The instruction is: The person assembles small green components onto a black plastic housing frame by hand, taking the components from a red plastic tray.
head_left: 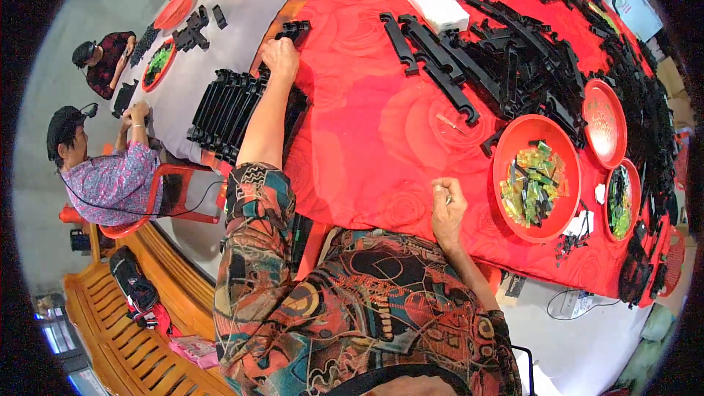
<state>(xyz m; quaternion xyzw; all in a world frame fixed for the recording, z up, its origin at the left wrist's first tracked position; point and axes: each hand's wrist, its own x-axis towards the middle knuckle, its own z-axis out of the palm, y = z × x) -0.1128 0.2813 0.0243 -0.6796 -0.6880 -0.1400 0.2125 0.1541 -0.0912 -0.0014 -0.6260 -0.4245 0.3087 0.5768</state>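
My left hand (281, 60) reaches forward, its fingers closed on a notched black plastic part (295, 30). That part lies at the far end of a neat stack of long notched black plastic strips (231, 110) by the table's left side. My forearm hides some of the stack. My right hand (449, 209) is closed in a pinch over the red cloth near the front edge. Something small and dark shows at its fingertips, too small to name. Right of it stands a red bowl (500, 205) with small yellow, green and black pieces (539, 180).
A heap of loose black plastic strips (506, 66) covers the back right, beside a white box (438, 7). Two smaller red dishes (605, 121) stand at the right. A person in a patterned shirt (117, 180) sits left at a grey-covered table (253, 18); another sits beyond.
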